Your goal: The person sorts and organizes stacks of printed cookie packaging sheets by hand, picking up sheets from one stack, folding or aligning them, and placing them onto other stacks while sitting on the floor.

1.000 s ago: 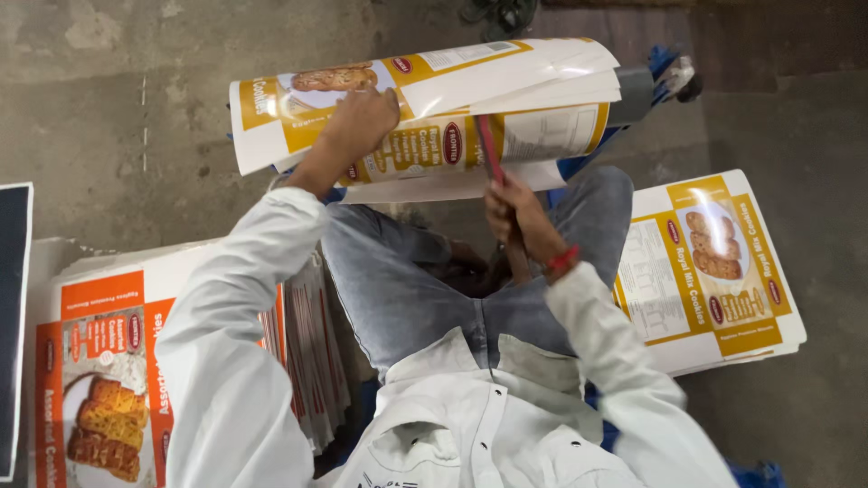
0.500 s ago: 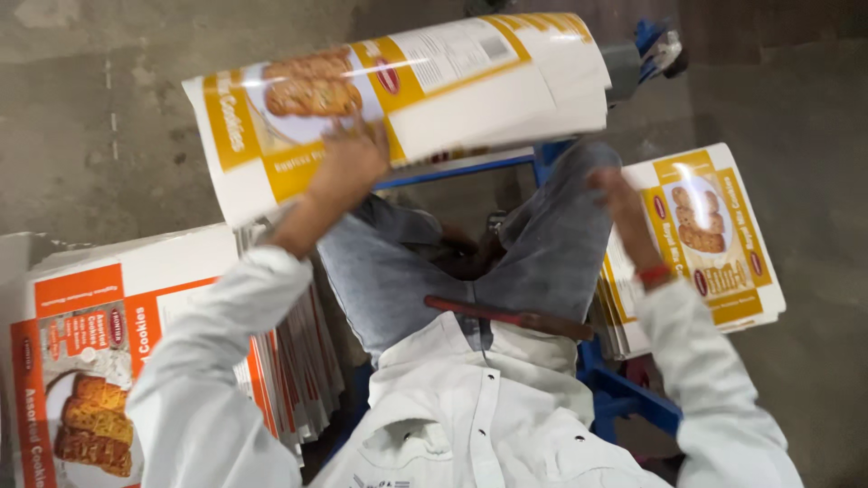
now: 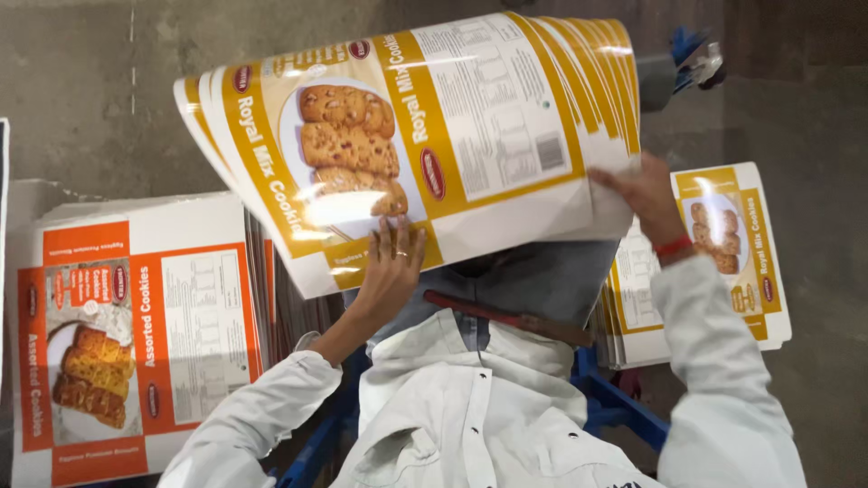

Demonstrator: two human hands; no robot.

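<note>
Head view: left hand point(image 3: 391, 267) grip closed on lower edge of yellow carton sheets point(image 3: 425, 136), right hand point(image 3: 644, 194) gripping right end; bundle raised above lap, long axis left-right, orange stack point(image 3: 136, 343) at left

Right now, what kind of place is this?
Probably a packaging or print-finishing workshop. Both hands, left and right, hold a bundle of flat yellow carton blanks; stacks of orange blanks and more yellow blanks lie on a bare concrete floor.
</note>
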